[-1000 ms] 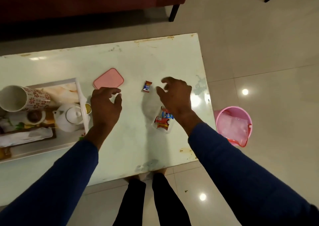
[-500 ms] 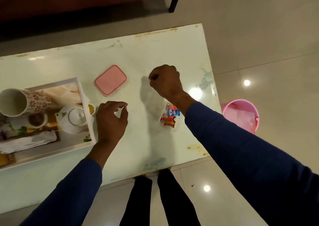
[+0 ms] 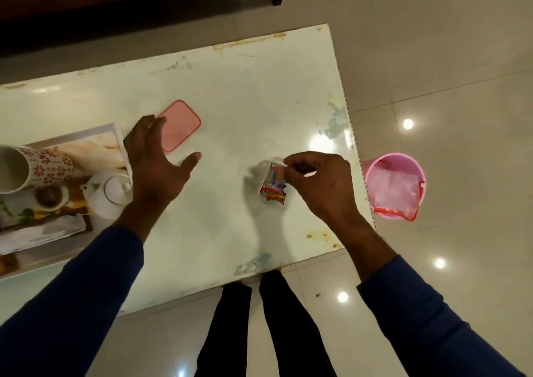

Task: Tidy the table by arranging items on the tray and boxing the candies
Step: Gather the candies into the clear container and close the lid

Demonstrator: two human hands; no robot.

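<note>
No legible text, label, brand or number anywhere in view. Print on candy wrappers (image 3: 273, 188) too blurred to read. Mug (image 3: 34, 167) carries floral pattern only.

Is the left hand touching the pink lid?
Cannot tell. In the head view the left hand overlaps the pink lid's edge, possibly hovering above it.

Tray (image 3: 28, 257): left part cut off by the picture's left edge; right rim partly hidden behind the left hand (image 3: 157, 166).
Floral mug (image 3: 31, 167): mouth cut off at the left edge.
Teapot (image 3: 108, 193): right side hidden by the left hand.
Clear box (image 3: 266, 175): walls too faint to trace; right side hidden by the right hand (image 3: 320, 183).
Candies (image 3: 274, 190): wrappers blurred, count unreadable.
Pink lid (image 3: 181, 124): near-left corner covered by left fingertips.
</note>
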